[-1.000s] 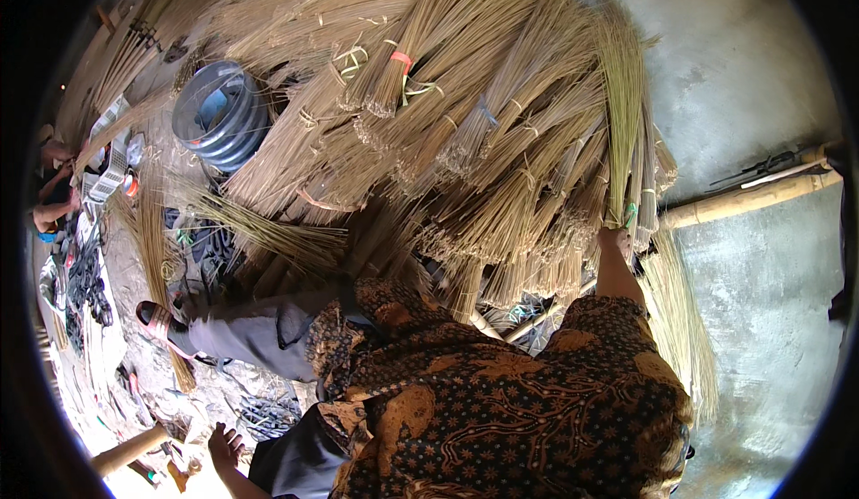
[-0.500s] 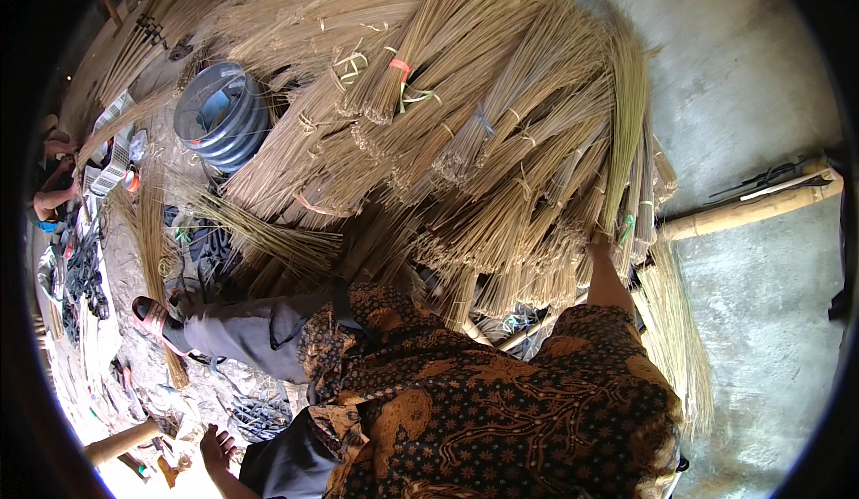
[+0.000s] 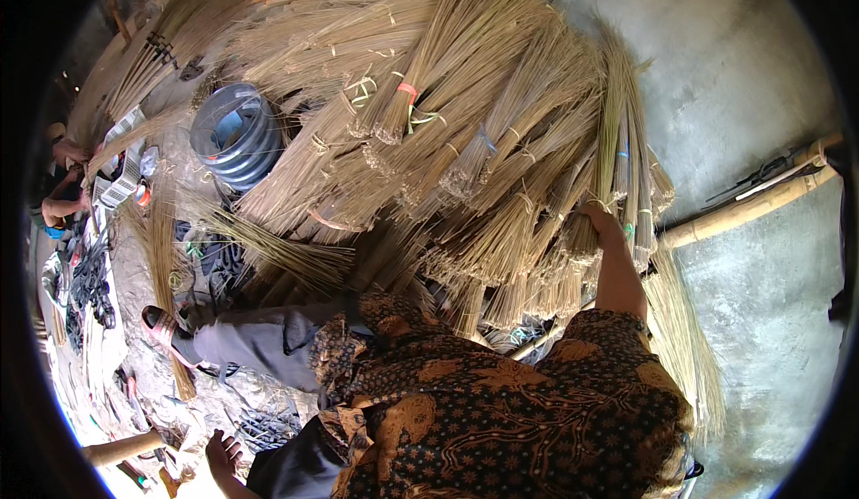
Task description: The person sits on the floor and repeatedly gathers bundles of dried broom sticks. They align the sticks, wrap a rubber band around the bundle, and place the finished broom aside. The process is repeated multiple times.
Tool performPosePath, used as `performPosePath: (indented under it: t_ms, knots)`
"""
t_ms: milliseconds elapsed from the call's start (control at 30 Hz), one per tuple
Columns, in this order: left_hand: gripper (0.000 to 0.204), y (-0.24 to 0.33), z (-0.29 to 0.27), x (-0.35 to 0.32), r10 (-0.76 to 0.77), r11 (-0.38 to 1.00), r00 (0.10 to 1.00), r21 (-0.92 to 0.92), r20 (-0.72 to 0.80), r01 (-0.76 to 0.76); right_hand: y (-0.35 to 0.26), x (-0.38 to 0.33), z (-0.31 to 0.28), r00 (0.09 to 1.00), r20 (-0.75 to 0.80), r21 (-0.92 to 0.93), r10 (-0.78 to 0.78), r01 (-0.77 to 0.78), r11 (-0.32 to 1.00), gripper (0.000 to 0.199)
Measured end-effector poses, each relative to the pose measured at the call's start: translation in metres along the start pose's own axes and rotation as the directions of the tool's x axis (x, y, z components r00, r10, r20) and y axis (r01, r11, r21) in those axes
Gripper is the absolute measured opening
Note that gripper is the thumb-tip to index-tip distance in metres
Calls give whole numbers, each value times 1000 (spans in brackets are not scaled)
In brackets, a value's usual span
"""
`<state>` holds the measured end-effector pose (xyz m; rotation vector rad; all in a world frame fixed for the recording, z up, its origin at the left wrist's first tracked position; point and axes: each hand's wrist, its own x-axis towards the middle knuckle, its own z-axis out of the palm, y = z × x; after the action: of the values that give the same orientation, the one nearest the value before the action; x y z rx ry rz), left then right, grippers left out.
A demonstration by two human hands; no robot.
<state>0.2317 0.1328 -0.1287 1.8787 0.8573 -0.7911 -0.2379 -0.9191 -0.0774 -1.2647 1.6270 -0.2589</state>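
A long greenish-tan bundle of broom grass (image 3: 611,119) leans at the right end of a big heap, near the wall. My right hand (image 3: 598,216) is closed round that bundle just above its cut lower end, beside other tied bundles. Some of its fingers are hidden behind the stalks. At the lower left, my left hand (image 3: 222,452) hangs free beside my dark trouser leg, fingers apart and nothing in them. More tied bundles of dry stalks (image 3: 501,154) lie stacked in front of me, cut ends toward me.
A dark ribbed tub (image 3: 237,136) stands left of the heap. Loose stalks (image 3: 282,248) lie near my sandalled foot (image 3: 165,333). A bamboo pole (image 3: 747,208) juts along the grey wall (image 3: 752,320). At the far left, a co-worker's arms (image 3: 67,186) show beside a pale crate (image 3: 121,181).
My right hand has moved up and slightly left, to just above the bundle's lower end. The view has shifted slightly. My left hand stays low and free.
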Motion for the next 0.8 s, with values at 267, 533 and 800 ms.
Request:
performPosePath:
  t_ms: [267, 533, 800]
  knots:
    - [61, -23, -14, 7, 18, 998, 1000, -61, 20, -17, -97, -127, 174, 993, -9, 746, -122, 88, 660, 38]
    - [51, 36, 23, -19, 282, 959, 952, 49, -119, -278, -165, -235, 288, 690, 322, 390, -648, 528, 755, 32]
    - [83, 193, 197, -192, 890, 425, 449, -506, 83, -750, -135, -354, 444, -188, 651, 475, -735, 857, 201, 24]
